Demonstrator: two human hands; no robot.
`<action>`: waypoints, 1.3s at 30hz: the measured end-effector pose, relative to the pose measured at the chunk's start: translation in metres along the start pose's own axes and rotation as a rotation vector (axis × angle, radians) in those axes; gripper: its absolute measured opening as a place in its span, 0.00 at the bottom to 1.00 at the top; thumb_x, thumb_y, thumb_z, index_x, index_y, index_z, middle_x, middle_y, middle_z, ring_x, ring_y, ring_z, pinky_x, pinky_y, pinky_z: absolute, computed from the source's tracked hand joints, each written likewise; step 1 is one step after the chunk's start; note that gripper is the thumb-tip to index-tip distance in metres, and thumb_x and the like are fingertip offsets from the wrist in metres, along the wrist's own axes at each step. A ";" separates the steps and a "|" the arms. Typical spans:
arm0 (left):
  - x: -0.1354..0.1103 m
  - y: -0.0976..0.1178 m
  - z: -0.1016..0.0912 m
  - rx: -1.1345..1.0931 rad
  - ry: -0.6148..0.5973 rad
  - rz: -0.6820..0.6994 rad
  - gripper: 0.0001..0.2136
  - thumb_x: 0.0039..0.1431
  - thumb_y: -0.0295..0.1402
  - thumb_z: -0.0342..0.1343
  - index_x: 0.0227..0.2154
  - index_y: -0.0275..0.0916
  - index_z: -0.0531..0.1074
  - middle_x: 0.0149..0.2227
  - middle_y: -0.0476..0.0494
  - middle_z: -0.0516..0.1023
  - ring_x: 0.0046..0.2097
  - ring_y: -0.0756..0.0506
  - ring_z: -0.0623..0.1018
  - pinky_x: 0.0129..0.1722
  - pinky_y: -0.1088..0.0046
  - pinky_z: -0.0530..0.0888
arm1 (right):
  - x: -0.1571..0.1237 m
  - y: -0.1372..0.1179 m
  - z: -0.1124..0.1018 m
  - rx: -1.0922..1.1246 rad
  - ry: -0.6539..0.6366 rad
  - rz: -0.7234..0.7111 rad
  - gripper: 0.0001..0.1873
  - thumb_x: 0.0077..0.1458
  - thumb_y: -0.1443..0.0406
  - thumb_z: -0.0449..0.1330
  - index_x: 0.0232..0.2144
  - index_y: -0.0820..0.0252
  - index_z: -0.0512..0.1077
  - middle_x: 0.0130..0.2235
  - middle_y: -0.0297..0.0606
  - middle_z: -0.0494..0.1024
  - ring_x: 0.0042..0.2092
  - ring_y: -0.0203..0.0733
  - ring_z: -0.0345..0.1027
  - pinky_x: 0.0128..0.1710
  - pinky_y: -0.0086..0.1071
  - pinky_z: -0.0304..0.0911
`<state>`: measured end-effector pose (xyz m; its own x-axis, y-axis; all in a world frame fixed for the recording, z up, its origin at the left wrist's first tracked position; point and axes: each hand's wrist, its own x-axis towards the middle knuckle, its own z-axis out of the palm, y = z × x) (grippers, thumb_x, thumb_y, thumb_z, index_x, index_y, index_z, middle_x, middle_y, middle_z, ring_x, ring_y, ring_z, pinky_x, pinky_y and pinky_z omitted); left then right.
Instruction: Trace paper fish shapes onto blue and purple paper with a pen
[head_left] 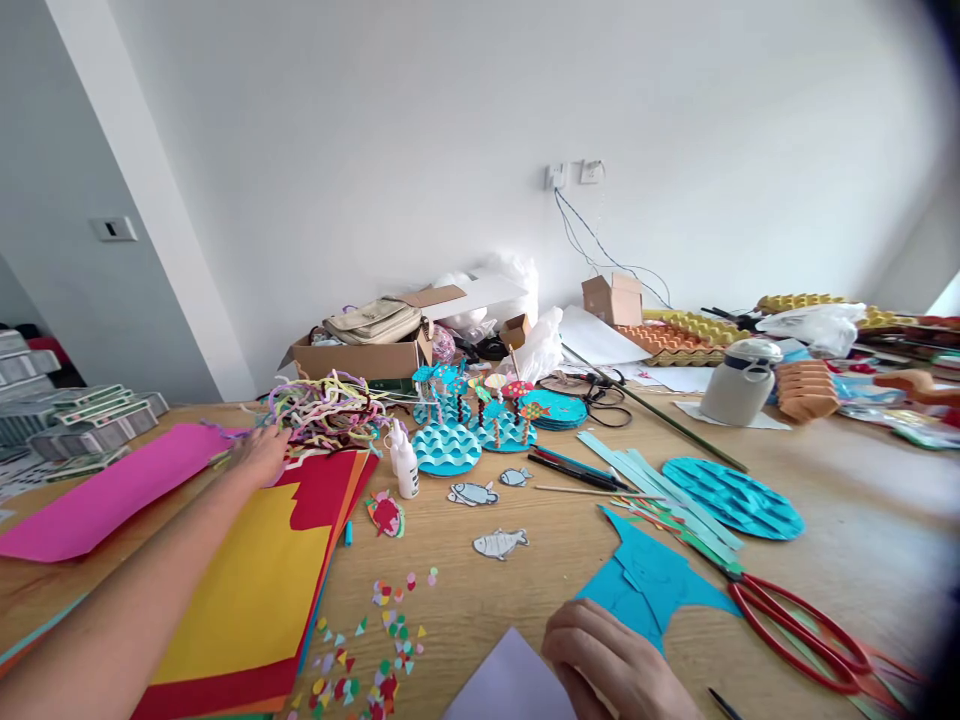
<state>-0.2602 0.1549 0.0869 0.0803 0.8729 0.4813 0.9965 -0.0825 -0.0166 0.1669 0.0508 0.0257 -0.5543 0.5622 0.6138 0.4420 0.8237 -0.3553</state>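
Observation:
My left hand (260, 454) reaches far out to the left and rests at the edge of a tangled pile of coloured pipe cleaners (326, 408); its fingers are curled into the pile. Under my left arm lies a stack of coloured paper sheets (255, 580), yellow on red. My right hand (611, 660) sits near the front edge with its fingers curled down on a pale lilac sheet (510, 685), next to a cut piece of blue paper (649, 585).
Red-handled scissors (795, 625) lie at the right. Two white glue bottles (405, 462), paper fish (500, 543), blue wave discs (446, 447), confetti scraps (375, 650), a pink sheet (112, 490), a cardboard box (367, 355) and a grey jug (739, 382) crowd the wooden table.

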 end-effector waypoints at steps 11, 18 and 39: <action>0.010 0.060 -0.026 -0.082 0.033 0.164 0.17 0.64 0.27 0.33 0.48 0.27 0.64 0.49 0.38 0.67 0.52 0.40 0.67 0.54 0.62 0.62 | -0.005 0.011 -0.006 -0.027 0.016 0.208 0.10 0.59 0.71 0.46 0.31 0.59 0.65 0.31 0.38 0.72 0.32 0.36 0.67 0.31 0.27 0.63; -0.075 0.166 -0.051 -0.300 -0.273 0.685 0.19 0.57 0.20 0.39 0.46 0.40 0.69 0.44 0.44 0.74 0.46 0.45 0.72 0.48 0.68 0.69 | -0.002 0.001 -0.014 -0.091 -0.139 0.290 0.12 0.55 0.74 0.48 0.34 0.60 0.69 0.34 0.39 0.75 0.36 0.38 0.70 0.35 0.29 0.65; -0.187 0.190 0.029 -0.234 -0.104 0.972 0.22 0.64 0.29 0.45 0.59 0.52 0.53 0.53 0.50 0.70 0.52 0.47 0.71 0.51 0.75 0.65 | -0.048 -0.045 -0.013 -0.218 -0.618 0.257 0.23 0.57 0.53 0.52 0.51 0.56 0.66 0.56 0.46 0.66 0.56 0.54 0.59 0.53 0.50 0.56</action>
<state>-0.0854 -0.0098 -0.0319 0.8693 0.4129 0.2716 0.4680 -0.8644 -0.1839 0.1833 -0.0144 0.0214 -0.6839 0.7296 -0.0071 0.7084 0.6616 -0.2458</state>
